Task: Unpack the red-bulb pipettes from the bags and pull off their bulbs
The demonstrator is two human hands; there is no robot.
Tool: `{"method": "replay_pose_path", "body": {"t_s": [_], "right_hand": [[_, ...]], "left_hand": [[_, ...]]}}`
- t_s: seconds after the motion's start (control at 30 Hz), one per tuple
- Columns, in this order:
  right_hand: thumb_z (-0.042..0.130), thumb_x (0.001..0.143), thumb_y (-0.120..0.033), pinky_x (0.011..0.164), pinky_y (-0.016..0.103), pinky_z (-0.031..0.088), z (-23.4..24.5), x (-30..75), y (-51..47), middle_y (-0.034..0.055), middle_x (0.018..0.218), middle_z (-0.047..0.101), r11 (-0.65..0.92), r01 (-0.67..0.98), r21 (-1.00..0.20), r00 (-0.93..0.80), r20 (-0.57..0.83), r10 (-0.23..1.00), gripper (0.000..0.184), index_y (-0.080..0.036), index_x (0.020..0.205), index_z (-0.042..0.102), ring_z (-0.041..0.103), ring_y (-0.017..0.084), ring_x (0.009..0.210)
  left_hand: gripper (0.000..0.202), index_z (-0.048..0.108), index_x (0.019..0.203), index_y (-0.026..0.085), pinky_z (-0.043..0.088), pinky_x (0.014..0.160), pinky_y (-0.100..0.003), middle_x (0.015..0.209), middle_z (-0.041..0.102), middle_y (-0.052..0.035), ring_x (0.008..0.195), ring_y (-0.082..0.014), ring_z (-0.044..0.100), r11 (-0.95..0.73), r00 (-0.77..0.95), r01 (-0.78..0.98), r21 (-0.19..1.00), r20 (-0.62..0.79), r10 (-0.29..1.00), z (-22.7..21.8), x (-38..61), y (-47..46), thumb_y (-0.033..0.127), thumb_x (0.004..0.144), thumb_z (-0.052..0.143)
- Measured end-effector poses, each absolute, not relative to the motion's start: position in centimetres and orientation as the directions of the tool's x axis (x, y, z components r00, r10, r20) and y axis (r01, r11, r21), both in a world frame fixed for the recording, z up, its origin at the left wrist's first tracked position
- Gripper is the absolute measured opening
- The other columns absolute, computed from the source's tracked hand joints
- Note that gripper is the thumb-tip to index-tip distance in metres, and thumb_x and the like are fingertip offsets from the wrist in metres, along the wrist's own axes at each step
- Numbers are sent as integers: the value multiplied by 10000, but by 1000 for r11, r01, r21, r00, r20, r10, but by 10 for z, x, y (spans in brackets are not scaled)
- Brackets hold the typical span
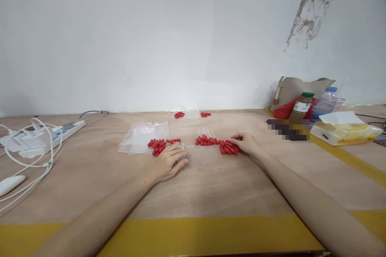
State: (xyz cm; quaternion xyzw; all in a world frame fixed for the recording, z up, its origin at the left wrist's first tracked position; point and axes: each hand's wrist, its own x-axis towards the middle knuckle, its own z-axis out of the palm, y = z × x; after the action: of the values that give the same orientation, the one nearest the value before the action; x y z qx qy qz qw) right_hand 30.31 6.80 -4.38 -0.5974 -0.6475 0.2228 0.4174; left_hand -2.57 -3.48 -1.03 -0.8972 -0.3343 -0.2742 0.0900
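A row of thin clear tubes [205,157], which look like glass dropper tubes, lies side by side in the middle of the table. My left hand [169,163] rests over the row's left end, fingers stretched across the tubes and thumb apart. Red rubber bulbs [157,144] lie in a loose pile just beyond that hand. More red bulbs [228,147] lie at the row's upper right, beside the fingertips of my right hand [243,143]. Its fingers are curved, with a gap between thumb and forefinger. Behind the row, other clear tubes [205,131] fan out with red bulbs at their near ends.
Clear plastic bags [144,136] lie at left. By the wall sits a bag [188,114] between small red groups. A power strip [54,138] with white cables stands far left. At right are a tissue pack [345,130], a green-capped bottle [301,106] and a beige bag [291,88].
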Motion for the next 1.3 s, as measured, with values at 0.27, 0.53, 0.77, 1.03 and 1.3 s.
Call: {"method": "replay_pose_path", "body": {"t_s": [0.27, 0.53, 0.77, 1.03, 1.3], "right_hand": [[679, 602, -376, 517, 236, 456, -48, 303, 69, 62, 689, 673, 206, 543, -814, 61, 283, 957, 298, -144, 785, 653, 609, 151, 600], [524, 730, -444, 560, 235, 464, -51, 308, 75, 44, 728, 681, 254, 511, -821, -6, 292, 957, 309, -164, 774, 649, 614, 151, 642], [391, 786, -487, 547, 229, 442, -56, 316, 81, 42, 712, 664, 227, 556, -800, 56, 308, 950, 407, -153, 730, 616, 598, 146, 627], [499, 721, -395, 567, 236, 405, -20, 295, 74, 46, 713, 663, 217, 667, -713, 58, 341, 938, 280, -156, 736, 644, 583, 152, 648], [609, 649, -454, 703, 283, 357, 6, 222, 46, 29, 791, 655, 381, 820, -427, -209, 396, 894, 272, -220, 767, 680, 567, 186, 795]], "left_hand": [[406, 545, 1157, 244, 237, 1029, -504, 1216, 552, -72, 1188, -232, 440, -754, 692, 657, 7, 392, 606, -8, -34, -33, 438, 800, 526], [394, 511, 1193, 242, 208, 1050, -502, 1221, 548, -68, 1189, -212, 439, -755, 676, 654, 48, 413, 611, -9, -38, -32, 378, 823, 513], [453, 472, 1230, 214, 218, 1050, -508, 1231, 533, -88, 1205, -226, 418, -753, 653, 655, 61, 456, 605, -11, -38, -35, 376, 811, 532], [536, 391, 1289, 190, 236, 1061, -471, 1278, 484, -96, 1230, -227, 379, -758, 638, 650, 58, 501, 585, -11, -38, -36, 383, 810, 533], [506, 382, 1289, 196, 233, 1072, -446, 1287, 471, -77, 1241, -216, 359, -758, 644, 650, 49, 495, 584, -12, -38, -37, 373, 831, 505]]}}
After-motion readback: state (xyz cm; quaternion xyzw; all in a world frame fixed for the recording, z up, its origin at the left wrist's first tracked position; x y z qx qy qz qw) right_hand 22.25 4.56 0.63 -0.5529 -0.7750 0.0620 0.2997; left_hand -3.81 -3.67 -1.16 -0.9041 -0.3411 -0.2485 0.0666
